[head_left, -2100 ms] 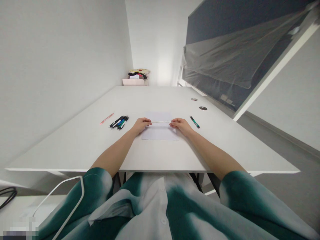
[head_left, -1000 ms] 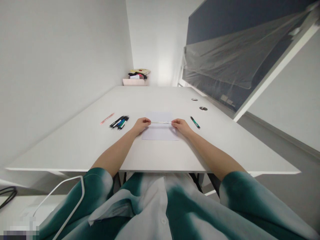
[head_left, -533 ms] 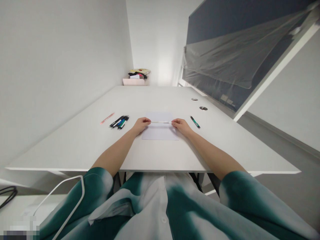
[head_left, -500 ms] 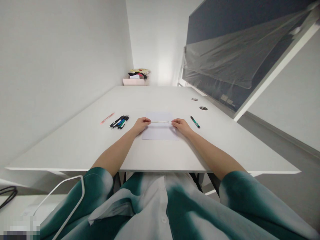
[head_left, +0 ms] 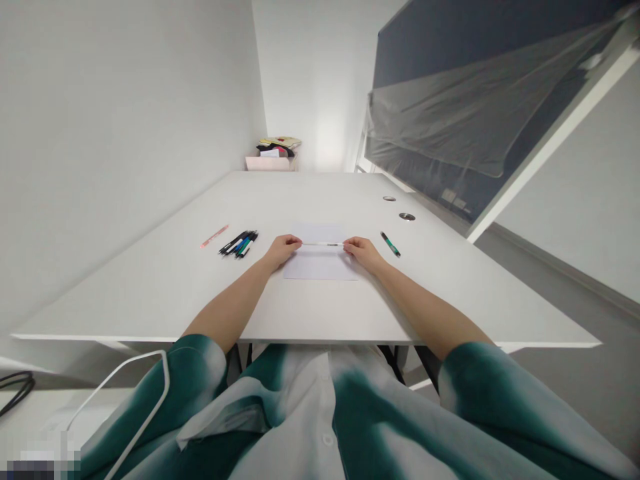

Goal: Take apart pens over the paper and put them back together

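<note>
A thin white pen-like stick (head_left: 320, 244) stretches level between my two hands, with small dark marks near its right end. Fingertips of my left hand (head_left: 284, 251) pinch its left end, and my right hand (head_left: 363, 252) pinches the other end. Under it lies a white sheet of paper (head_left: 320, 268) on the table. To the left of my left hand is a bunch of several black, blue and green pens (head_left: 239, 245). One green and black pen (head_left: 391, 245) lies just right of my right hand.
A pinkish strip, perhaps a ruler (head_left: 215, 237), lies left of the pens. The white table (head_left: 320, 313) has two round metal fittings, one a grommet (head_left: 407, 217), at right. A pink box (head_left: 270, 163) holding cloth-like items stands at the far end. A dark plastic-covered panel (head_left: 440, 113) rises at right.
Both hands stay in the same place. The stick seems slightly turned between the fingers, as the dark marks near its right end show more clearly now.
</note>
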Tool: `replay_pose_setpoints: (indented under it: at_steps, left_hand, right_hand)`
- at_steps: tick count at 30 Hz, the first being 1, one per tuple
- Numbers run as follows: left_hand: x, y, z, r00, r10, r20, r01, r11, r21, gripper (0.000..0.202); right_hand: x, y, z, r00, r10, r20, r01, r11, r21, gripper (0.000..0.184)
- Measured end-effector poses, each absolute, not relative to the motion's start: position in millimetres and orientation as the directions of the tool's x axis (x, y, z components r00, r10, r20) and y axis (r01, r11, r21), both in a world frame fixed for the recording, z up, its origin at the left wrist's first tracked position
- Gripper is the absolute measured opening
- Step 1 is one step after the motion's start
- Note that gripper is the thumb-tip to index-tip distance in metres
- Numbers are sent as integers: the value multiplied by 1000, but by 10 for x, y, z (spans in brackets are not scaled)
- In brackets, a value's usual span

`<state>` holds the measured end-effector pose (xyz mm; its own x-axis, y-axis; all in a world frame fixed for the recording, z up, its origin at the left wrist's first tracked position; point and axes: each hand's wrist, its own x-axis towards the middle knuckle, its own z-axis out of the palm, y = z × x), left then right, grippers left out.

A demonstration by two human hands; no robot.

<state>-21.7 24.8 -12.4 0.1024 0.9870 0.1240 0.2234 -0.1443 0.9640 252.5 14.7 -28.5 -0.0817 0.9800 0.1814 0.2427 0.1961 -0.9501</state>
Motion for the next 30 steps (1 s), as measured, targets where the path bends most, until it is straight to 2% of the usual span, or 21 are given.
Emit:
replay_pose_setpoints:
  at_steps: [10, 21, 30]
  left_hand:
    - [-219, 236, -116, 107, 986, 131, 272, -156, 950, 15]
    - [-216, 245, -127, 109, 984, 140, 278, -165, 946, 25]
    - [-215, 236, -129, 116, 983, 145, 292, -173, 941, 22]
  right_hand:
    - [2503, 148, -287, -56, 982, 178, 243, 187, -952, 20]
    - [2500, 145, -285, -46, 981, 188, 262, 194, -946, 23]
    - [2492, 129, -265, -40, 982, 185, 266, 189, -945, 22]
